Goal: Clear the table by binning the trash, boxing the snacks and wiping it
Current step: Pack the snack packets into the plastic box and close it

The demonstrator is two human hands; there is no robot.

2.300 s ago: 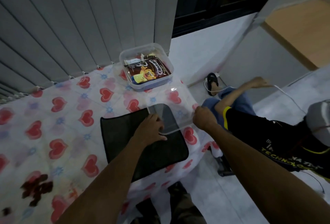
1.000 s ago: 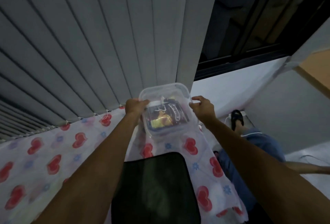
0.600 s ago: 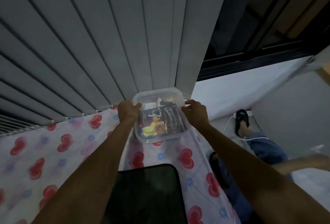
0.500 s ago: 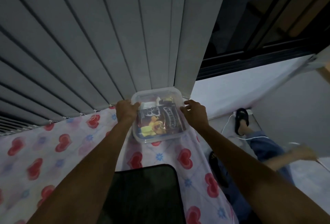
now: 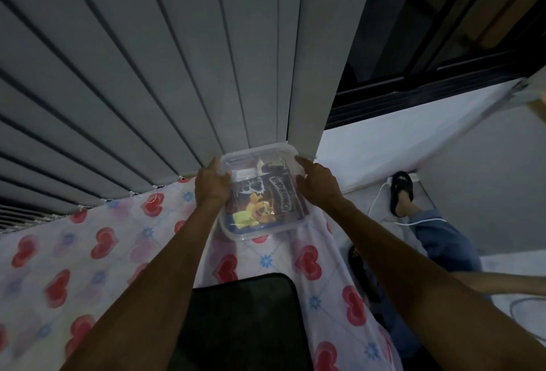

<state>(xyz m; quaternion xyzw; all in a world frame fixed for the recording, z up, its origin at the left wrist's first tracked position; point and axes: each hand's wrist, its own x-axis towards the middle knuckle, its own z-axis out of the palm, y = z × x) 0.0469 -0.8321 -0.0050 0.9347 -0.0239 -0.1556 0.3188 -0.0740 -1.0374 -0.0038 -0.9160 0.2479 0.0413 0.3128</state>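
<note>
Grey vertical blinds (image 5: 147, 75) fill the far side. Below them is the table under its heart-print cloth (image 5: 88, 258), with a black mat (image 5: 245, 320) on the near part. The clear plastic box (image 5: 261, 233) sits at the table's far right corner, against the foot of the blinds. Its lid (image 5: 260, 155) lies on top, and a chocolate cereal packet (image 5: 266, 202) and at least one pale sachet show through it. My left hand (image 5: 211, 184) grips the left rim, fingers curled over the edge and thumb on the lid. My right hand (image 5: 317, 186) clasps the right rim, thumb on top and forefinger stretched toward the far corner. Another person's sandalled foot (image 5: 400, 190) and a white cable (image 5: 381, 196) are on the floor, well clear of the table. Progress: I judge the boxing step nearly done, since the snacks are inside and the lid is seated, though I cannot tell whether every edge has clicked shut. No loose trash shows on the visible cloth, and I cannot tell whether any was binned. Wiping is still to do, and no rag is in view. Change: 2.3 s ago the box stood open and I held the lid over the mat. By 1.0 s ago the lid was over the box. Since 0.5 s ago the box has not moved, my left hand is as it was, and my right forefinger has slid further along the rim.
</note>
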